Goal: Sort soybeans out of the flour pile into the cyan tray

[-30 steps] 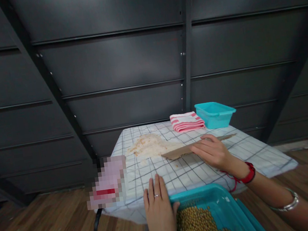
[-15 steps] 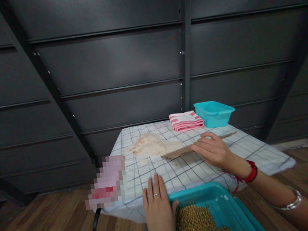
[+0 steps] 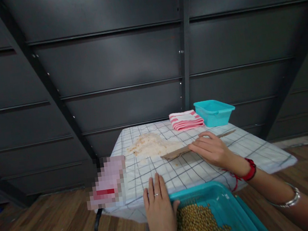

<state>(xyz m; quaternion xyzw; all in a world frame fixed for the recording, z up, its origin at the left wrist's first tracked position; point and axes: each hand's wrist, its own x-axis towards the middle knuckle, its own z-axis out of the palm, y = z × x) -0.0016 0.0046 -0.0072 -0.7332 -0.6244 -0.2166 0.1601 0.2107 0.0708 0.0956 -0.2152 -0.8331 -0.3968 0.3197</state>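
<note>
A teal tray [image 3: 223, 201] holds tan beans [image 3: 196, 224]; the left hand [image 3: 159, 213] lies flat beside it, fingers straight. The right hand [image 3: 211, 150] pinches a cardboard strip [image 3: 176, 152] (tip by the pale heap [image 3: 152, 145]), towel [image 3: 186, 121] and blue box [image 3: 217, 116] behind.

A brown cardboard strip [image 3: 176, 153], ragged along its lower edge, slants from near left to far right — its left end beside a low, spread heap of whitish grains [image 3: 149, 146]. Nearer, a teal tray [image 3: 221, 205] holds round, tan beans [image 3: 196, 221].
</note>
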